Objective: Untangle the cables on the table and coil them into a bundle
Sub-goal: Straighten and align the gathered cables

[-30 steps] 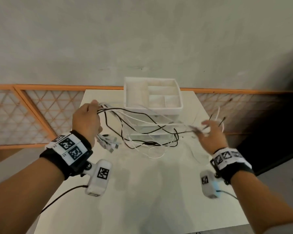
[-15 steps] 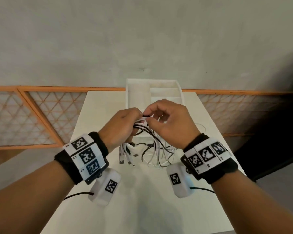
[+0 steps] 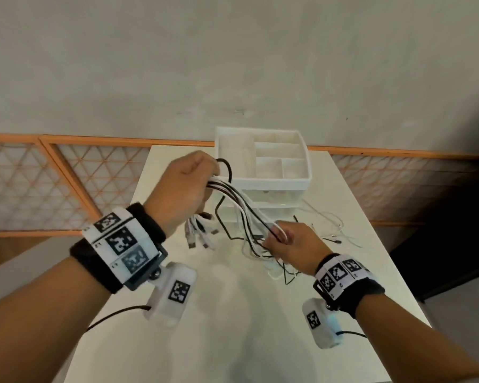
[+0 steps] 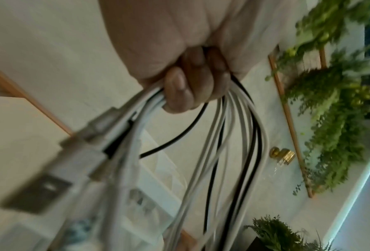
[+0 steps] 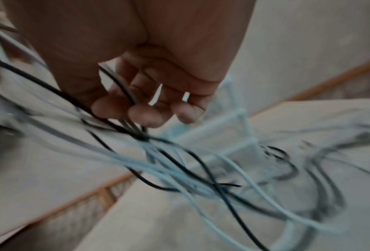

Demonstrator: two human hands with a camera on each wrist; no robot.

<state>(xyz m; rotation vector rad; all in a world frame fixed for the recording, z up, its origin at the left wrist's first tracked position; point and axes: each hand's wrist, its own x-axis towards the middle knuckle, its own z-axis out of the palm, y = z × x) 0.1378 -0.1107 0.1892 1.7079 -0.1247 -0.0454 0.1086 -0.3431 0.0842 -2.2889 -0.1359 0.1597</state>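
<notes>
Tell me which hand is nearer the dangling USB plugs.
Left. The left hand grips the cables just above the USB plugs, which hang right beneath it. The right hand holds the same cables farther along, off to the plugs' right.

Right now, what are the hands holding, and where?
Both hold the cables: the left hand grips them near their plugs, the right hand farther along.

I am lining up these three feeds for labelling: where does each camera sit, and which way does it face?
Head: worn on the head, facing forward and down at the white table; both forearms, left hand, right hand.
Left wrist: along the left hand, which grips the black and white cables.
Right wrist: along the right hand, fingers curled round blurred strands.
Shared: the cables; white compartmented organiser box.
</notes>
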